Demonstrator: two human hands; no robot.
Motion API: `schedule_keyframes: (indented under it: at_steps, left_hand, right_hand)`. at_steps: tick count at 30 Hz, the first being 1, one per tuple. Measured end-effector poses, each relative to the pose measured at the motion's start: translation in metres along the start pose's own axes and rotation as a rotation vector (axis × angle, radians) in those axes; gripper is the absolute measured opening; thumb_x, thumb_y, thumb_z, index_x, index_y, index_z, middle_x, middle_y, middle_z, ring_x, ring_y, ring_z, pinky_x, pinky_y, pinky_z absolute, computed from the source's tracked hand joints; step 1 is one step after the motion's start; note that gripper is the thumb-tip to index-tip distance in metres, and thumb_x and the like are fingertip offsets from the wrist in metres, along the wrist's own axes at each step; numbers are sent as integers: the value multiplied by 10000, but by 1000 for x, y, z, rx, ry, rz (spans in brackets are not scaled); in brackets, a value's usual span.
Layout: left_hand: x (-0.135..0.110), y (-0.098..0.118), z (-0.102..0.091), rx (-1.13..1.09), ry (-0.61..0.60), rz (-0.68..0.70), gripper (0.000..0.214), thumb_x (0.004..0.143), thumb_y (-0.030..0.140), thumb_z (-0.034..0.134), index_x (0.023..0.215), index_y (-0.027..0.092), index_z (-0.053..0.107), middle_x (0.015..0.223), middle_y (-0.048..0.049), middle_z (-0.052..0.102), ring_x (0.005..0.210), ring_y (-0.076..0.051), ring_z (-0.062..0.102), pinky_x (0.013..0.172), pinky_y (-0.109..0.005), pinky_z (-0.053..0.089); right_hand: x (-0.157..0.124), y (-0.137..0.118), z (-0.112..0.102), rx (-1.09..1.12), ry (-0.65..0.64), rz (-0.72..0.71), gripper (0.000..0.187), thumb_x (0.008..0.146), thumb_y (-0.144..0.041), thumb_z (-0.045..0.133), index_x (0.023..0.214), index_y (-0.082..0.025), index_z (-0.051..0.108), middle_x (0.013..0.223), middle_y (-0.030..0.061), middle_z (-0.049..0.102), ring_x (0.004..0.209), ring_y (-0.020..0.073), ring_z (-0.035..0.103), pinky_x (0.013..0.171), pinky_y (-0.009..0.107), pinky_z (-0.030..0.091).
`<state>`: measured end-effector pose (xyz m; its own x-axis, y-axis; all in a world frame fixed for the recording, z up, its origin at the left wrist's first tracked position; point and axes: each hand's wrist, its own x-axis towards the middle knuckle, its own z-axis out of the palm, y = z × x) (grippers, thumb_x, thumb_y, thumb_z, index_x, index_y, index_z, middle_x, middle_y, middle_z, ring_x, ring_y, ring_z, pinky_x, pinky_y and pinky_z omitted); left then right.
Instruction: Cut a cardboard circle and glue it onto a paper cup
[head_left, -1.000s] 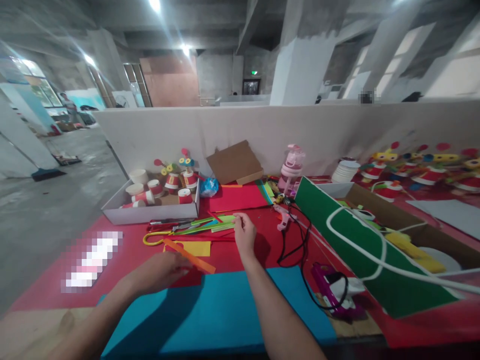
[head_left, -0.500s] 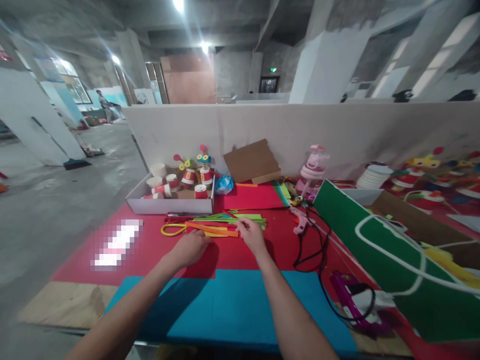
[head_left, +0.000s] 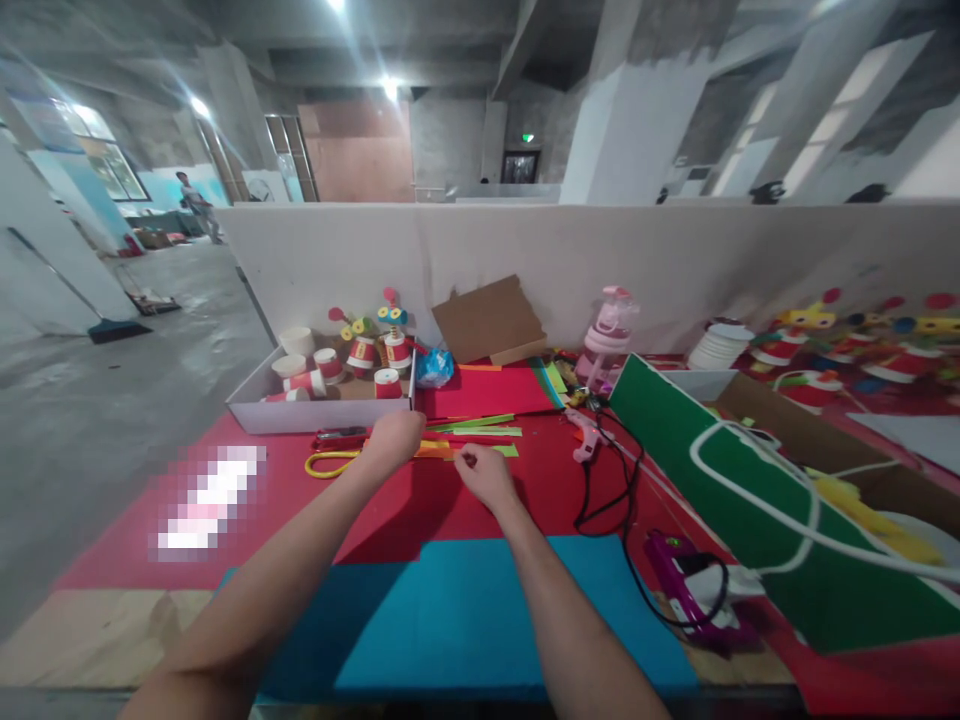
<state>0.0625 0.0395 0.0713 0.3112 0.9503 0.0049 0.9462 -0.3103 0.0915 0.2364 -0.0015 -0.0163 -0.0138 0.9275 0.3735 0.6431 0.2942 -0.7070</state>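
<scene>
Okay, left hand (head_left: pixel 394 437) is curled knuckles-up, resting on the left end of the paper strips (head_left: pixel 476 428). Its palm is hidden, so I cannot tell if it grips one. Right hand (head_left: pixel 484 472) sits just nearer the body, fingertips drawn into a pinch, nothing clearly between them. The strips lie flat, long axis left-right, running from under the left hand past the right hand's far side. The left hand is nearer them. Yellow-handled scissors (head_left: pixel 322 465) are just left of it, white box (head_left: pixel 300 420) beyond, and glue gun (head_left: pixel 583 440) right of the right hand.
</scene>
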Motion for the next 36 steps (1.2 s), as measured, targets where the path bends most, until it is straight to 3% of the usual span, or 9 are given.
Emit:
schedule_keyframes:
  at_steps: [5,14,17,22,25,28,31,34,36]
  left_hand:
    - [40,19,13,126,-10,4,292,882,108,448,1017,77,705,993,-252,695,995,-306,681,862,-416,517]
    - [58,57,29,106,40,264,271,923,286,474,1048,188,693,1069,-130,685,1003,-238,667,841,-311,501]
    - [63,67,31,85,59,293,227,900,258,503,969,167,699,1001,-129,687,963,-237,669,801,-300,495]
    - [55,57,27,3,208,222,283,954,277,387,1019,149,630,952,-117,687,863,-205,668,723,-274,476]
    - [37,40,31,-351,288,183,237,935,292,414,949,153,605,768,-45,677,701,-150,642,645,-224,453]
    - [18,26,36,-650,224,228,213,899,304,473,861,150,615,674,-8,659,605,-118,602,582,-191,434]
    - [11,15,31,-510,94,270,261,919,338,472,924,161,664,753,-25,709,679,-129,639,641,-198,467]
    - [20,4,18,-128,73,102,311,958,327,413,1068,195,672,957,-85,736,889,-186,683,779,-255,498]
    - [30,-1,13,28,68,5,315,949,256,407,1065,168,687,1018,-155,722,977,-249,681,830,-328,508]
  right_hand:
    - [-4,-8,2,-12,-234,-66,197,849,-289,542,782,-208,709,717,11,701,609,140,565,559,225,340]
    - [-3,-13,1,-119,-269,30,192,828,-296,563,871,-234,739,841,43,750,751,201,654,597,248,365]
    - [-3,-5,5,-65,-244,29,177,805,-302,578,822,-226,737,802,50,746,732,211,656,595,257,375]
    - [5,3,5,257,-12,156,99,751,-268,611,753,-202,686,719,29,704,672,183,623,629,259,433]
    - [11,0,0,634,154,283,228,816,-399,564,891,-201,650,692,-3,642,565,140,558,548,245,435]
    - [13,-5,-3,1006,188,312,363,781,-507,622,986,-207,623,692,-27,601,543,112,531,507,221,430]
    - [14,1,-5,940,183,320,364,730,-525,673,847,-182,640,601,-35,571,488,101,488,440,203,365]
    - [15,15,-9,794,307,391,329,731,-504,648,751,-176,627,566,-23,588,465,108,478,413,205,332]
    - [17,25,-12,788,424,452,302,756,-480,603,757,-179,620,582,-10,611,467,120,493,410,211,336]
